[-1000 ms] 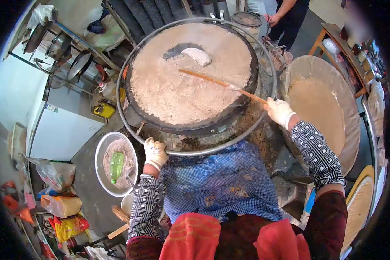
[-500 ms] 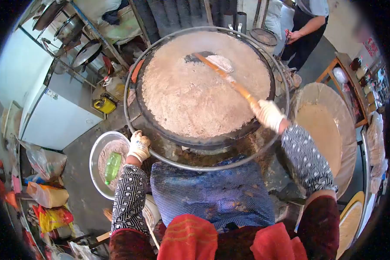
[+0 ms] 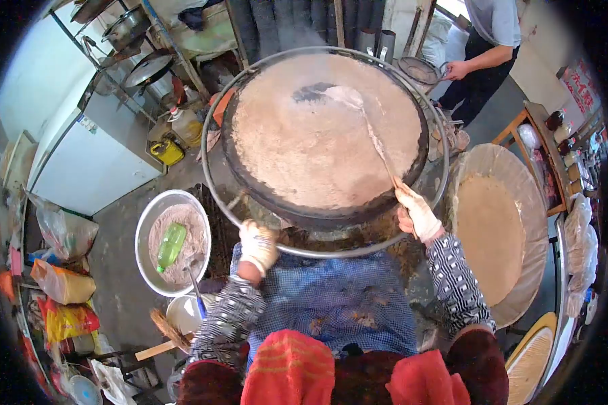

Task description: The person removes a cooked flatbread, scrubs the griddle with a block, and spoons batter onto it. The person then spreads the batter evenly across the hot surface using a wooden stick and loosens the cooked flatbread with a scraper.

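Gloved in white, the right hand (image 3: 419, 214) is closed round the near end of a long, flat stick (image 3: 378, 145), beyond the near right rim of the griddle. The left hand (image 3: 258, 244) lies at the metal ring (image 3: 317, 254), its fingers curled there; whether they close fully round it cannot be told. A steady left hand there would probably brace the body while the right arm reaches.

Close by on the left, a basin (image 3: 140, 246) holds pale, wet mix with a green bottle (image 3: 171, 247) lying on it; on the right stands a large lined tub (image 3: 535, 256).

Inside the ring, the griddle (image 3: 304, 214) carries a broad, pale layer of batter (image 3: 297, 148). The stick slants inward over it, coated with batter and showing a narrow side, its far end meeting a thicker lump (image 3: 346, 96). Just left of that lump is a dark patch (image 3: 309, 92) without batter. Good spreading would seem to call for a low, nearly flat blade and light, even pressure, easing the lump's excess over the gap; digging in an edge could tear the layer.

Beyond the ring, a co-worker's hand (image 3: 457, 69) is near a round container (image 3: 417, 70).
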`<state>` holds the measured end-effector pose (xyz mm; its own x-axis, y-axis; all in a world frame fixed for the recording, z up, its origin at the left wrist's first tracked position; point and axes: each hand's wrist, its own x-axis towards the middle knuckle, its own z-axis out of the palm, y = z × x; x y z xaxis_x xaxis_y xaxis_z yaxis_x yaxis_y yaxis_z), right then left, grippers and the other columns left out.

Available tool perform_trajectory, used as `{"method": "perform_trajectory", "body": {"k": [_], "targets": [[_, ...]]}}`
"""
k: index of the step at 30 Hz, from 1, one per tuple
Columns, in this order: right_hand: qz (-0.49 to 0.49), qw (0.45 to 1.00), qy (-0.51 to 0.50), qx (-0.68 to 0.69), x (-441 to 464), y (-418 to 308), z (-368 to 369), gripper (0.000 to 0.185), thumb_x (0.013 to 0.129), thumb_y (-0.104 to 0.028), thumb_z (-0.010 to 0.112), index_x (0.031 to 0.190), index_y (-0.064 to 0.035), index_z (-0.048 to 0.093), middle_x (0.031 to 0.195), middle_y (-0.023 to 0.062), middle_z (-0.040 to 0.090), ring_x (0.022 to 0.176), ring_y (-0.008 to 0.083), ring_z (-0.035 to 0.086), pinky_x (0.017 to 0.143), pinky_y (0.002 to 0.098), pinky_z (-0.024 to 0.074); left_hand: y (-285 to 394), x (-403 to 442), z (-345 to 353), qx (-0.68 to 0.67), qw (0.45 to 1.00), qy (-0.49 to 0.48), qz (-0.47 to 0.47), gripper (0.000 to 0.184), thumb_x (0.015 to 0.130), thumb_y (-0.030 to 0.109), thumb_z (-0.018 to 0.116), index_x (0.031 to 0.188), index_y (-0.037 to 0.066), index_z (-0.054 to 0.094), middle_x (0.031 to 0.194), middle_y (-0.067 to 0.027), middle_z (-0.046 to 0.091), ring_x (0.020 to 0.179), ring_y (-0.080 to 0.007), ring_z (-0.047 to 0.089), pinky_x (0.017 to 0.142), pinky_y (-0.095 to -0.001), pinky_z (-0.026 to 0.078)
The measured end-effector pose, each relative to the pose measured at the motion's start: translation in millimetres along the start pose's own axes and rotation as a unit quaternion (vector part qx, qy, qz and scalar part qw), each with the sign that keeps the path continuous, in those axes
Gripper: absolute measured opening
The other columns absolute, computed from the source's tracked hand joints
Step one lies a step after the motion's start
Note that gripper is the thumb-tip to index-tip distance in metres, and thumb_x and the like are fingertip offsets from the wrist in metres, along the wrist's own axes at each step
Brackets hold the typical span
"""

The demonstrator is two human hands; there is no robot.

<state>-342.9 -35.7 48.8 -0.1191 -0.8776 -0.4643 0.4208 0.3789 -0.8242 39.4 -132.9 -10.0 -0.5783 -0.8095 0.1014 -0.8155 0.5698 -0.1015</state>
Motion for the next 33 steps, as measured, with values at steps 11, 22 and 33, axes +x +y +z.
{"method": "perform_trajectory", "body": {"k": [11,22,33], "targets": [[0.039,0.995,-0.045,-0.076,18.3,-10.0,35.3,0.043,0.099,-0.031,0.054,0.141,-0.0313,0.044,0.048,-0.0036,0.037,0.034,0.0085,0.030,0.035,0.0249,0.0223,174.0,-58.3,-51.4,-0.323,0.934,0.102,0.111,0.063,0.080,0.039,0.067,0.131,0.006,0.050,0.132,-0.0189,0.049,0.124,-0.0381,0.044,0.108,-0.0548,0.027],[0.045,0.995,-0.002,-0.092,-4.3,18.7,65.1,0.042,0.096,-0.030,0.059,0.138,-0.0305,0.051,0.052,0.0006,0.044,0.034,0.0099,0.033,0.032,0.0261,0.0288,-73.1,-115.2,-20.0,-0.098,0.944,0.178,-0.261,0.042,0.086,0.032,0.061,0.118,0.004,0.058,0.119,-0.0205,0.058,0.111,-0.0395,0.054,0.089,-0.0529,0.045],[0.006,0.993,0.013,0.119,-43.0,90.1,123.2,0.043,0.097,-0.032,0.058,0.139,-0.0312,0.048,0.058,-0.0018,0.045,0.037,0.0088,0.035,0.034,0.0253,0.0305,-109.9,-260.6,36.1,-0.213,0.799,-0.198,-0.526,0.064,0.086,0.017,0.056,0.143,-0.002,0.034,0.132,-0.0298,0.050,0.122,-0.0435,0.049,0.100,-0.0452,0.045]]}}
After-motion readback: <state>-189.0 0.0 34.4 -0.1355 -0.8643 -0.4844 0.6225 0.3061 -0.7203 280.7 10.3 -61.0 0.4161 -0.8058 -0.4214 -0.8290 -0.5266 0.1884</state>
